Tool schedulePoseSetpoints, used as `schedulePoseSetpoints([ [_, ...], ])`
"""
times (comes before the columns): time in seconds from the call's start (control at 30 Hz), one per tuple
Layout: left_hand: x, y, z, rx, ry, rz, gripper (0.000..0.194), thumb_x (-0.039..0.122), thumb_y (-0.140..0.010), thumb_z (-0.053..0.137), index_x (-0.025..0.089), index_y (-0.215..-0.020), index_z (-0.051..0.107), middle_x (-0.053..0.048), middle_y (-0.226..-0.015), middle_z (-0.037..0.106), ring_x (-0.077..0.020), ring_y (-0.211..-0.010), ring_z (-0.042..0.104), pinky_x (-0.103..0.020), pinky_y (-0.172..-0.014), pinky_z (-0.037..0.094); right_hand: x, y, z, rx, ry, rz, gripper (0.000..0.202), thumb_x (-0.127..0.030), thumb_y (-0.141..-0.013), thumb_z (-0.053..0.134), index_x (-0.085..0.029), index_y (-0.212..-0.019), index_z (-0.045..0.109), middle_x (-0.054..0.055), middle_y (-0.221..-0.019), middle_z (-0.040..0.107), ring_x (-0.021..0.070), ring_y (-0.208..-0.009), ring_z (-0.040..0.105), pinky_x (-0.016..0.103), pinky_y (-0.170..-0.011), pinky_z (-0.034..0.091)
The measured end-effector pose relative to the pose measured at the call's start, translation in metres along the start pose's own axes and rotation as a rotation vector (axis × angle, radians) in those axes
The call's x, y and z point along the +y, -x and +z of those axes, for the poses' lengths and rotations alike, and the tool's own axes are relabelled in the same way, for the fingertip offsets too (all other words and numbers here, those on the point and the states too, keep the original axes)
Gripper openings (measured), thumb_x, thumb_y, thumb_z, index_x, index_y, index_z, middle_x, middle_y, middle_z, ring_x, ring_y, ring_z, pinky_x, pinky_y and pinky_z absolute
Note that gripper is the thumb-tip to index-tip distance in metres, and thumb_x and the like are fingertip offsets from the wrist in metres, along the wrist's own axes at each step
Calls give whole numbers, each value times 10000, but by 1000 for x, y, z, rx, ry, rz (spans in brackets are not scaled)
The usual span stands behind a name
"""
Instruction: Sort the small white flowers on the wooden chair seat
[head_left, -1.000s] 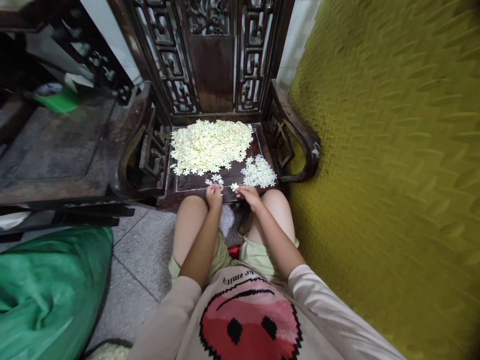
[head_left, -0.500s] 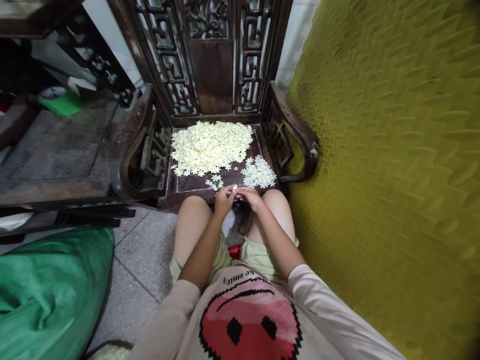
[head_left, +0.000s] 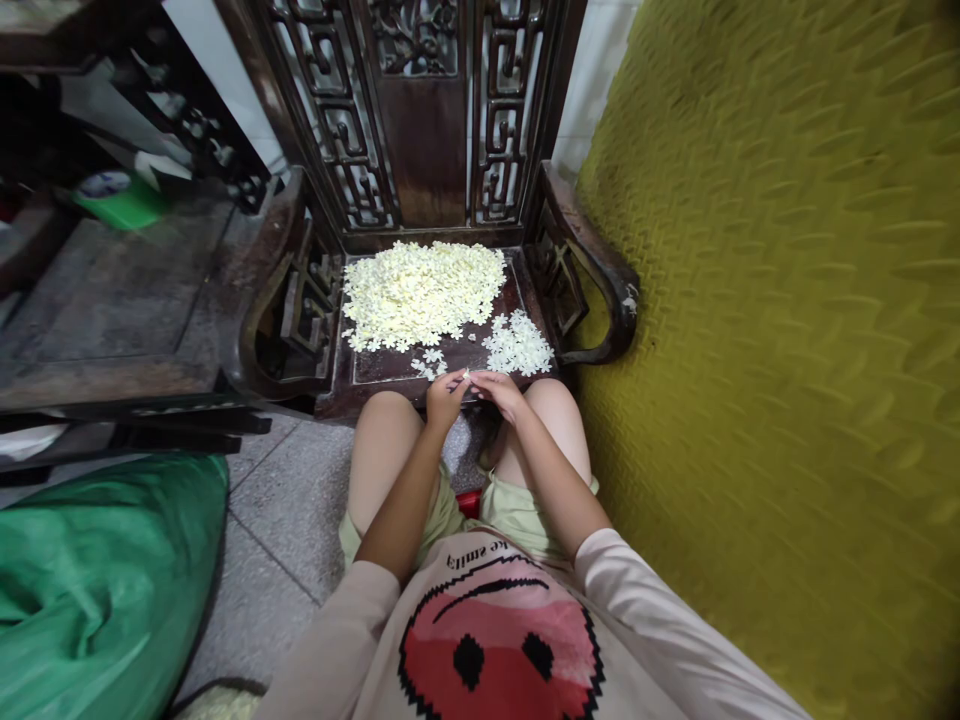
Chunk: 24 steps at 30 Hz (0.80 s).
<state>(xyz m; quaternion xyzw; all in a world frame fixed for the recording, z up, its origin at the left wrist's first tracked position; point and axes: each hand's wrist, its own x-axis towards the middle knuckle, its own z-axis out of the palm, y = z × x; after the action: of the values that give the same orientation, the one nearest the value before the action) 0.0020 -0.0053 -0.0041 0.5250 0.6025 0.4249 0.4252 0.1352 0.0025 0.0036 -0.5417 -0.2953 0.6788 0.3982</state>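
Just over the front edge of a dark wooden chair seat, my two hands meet at the fingertips. A small pale flower is pinched between them. My left hand is closed, its thumb and fingertips on the flower. My right hand reaches it from the other side, fingers also closed. Behind them lies a big heap of cream-coloured flower heads. A smaller pile of whiter flowers lies at the seat's right, and several loose ones lie just beyond my left hand.
Curved wooden armrests flank the seat, below a carved backrest. A yellow textured panel stands close on the right. To the left are another wooden seat, a green tape roll and a green sack.
Both hands have shifted slightly, with the left fingertips drawn closer to the right ones. The flower between them has turned and shows less white. The piles look the same.
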Motion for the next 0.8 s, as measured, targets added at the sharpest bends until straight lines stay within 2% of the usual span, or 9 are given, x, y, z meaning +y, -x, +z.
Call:
schedulePoseSetpoints([
  [0.2,1,-2,2,-22,176,-127,327,305,-664,653,146,-949,681,-68,-880,680,-153,-754,614,-285,-747,483,-1,1,1,7,18,-20,208,-293,-600,706,-185,-778,705,17,-753,691,78,-614,579,181,-545,382],
  [0.43,3,-3,1,-34,240,-198,383,335,-601,706,131,-924,690,-74,-872,697,-168,-763,630,-319,-787,488,-1,3,2,6,83,-83,207,-319,-611,674,-179,-761,707,15,-753,693,81,-617,569,191,-573,378],
  [0.63,2,-2,0,-26,272,-197,439,383,-564,730,134,-923,689,-65,-861,695,-148,-715,623,-301,-744,496,-3,4,2,-29,108,-64,212,-320,-618,655,-184,-772,705,14,-747,687,85,-626,570,194,-582,374],
  [0.8,2,-3,0,-49,297,-205,466,386,-519,757,124,-899,690,-61,-823,694,-149,-698,622,-307,-731,502,-1,3,2,-55,157,-120,182,-319,-623,621,-162,-689,686,-2,-661,657,88,-599,540,212,-624,389],
])
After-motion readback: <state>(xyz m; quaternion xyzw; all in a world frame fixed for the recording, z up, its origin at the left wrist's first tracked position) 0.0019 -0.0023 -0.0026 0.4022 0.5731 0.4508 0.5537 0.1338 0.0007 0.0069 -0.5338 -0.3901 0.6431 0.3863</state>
